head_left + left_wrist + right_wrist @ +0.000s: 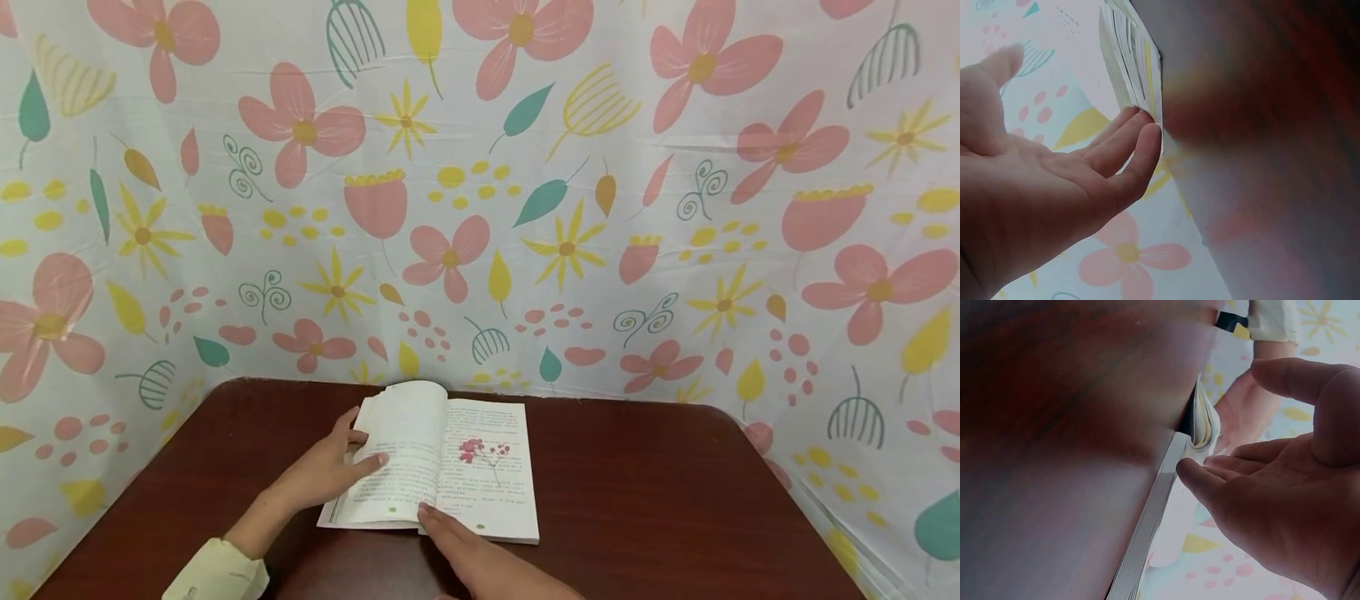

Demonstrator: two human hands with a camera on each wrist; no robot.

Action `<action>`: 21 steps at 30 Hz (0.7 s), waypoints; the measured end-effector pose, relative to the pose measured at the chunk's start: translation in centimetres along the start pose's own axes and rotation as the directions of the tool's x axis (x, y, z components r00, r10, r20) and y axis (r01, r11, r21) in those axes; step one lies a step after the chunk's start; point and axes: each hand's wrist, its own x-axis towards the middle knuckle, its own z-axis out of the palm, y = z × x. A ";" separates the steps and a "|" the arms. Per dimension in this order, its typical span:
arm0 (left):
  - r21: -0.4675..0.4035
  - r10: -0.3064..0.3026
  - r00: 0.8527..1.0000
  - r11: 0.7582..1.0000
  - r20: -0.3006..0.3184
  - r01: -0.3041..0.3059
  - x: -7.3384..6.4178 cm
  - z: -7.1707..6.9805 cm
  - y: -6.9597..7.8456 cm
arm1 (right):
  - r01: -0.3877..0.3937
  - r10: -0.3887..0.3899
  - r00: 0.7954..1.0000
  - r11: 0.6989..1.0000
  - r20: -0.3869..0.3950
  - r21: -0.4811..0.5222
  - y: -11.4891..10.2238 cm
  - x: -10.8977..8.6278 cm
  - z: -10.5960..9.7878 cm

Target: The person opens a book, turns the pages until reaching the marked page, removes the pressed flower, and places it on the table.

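An open book [491, 467] lies on the dark wooden table, with lines of print on both pages and a pink flower drawing on the right one. The left page bulges up near the spine. My left hand [318, 475] is at the book's left edge, its thumb spread over the left page. In the left wrist view, the fingertips of this hand touch the edges of the stacked pages [1132, 59], and the thumb stands apart. My right hand [487, 554] reaches in from below, fingers extended, fingertips at the lower end of the spine. The right wrist view shows its thumb [1297, 378] held away.
The reddish-brown table [645, 492] extends on both sides of the book. A white cloth [525, 317] printed with pink flowers and leaves hangs behind and around it. A pale yellow sleeve [217, 571] covers the left forearm.
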 end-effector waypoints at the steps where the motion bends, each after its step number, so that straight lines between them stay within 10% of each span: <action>1: 0.032 0.037 0.999 0.999 0.003 -0.037 -0.1 0.1 0.0 | -0.001 0.001 1.000 1.000 0.003 -0.007 0.1 0.0 0.1; 7: 0.188 0.199 0.978 0.960 0.055 -0.206 -0.8 0.5 0.2 | -0.002 0.001 1.000 0.997 -0.016 -0.071 0.1 -0.1 0.2; 15: 0.249 0.181 0.976 0.946 0.121 -0.206 -1.1 0.8 0.1 | -0.090 0.087 0.991 0.996 -0.098 -0.023 0.2 -0.1 -0.8; 21: 0.252 0.157 0.976 0.948 0.150 -0.192 -1.2 0.8 0.2 | -0.164 0.130 0.905 0.985 -0.404 -0.049 2.0 0.0 -1.8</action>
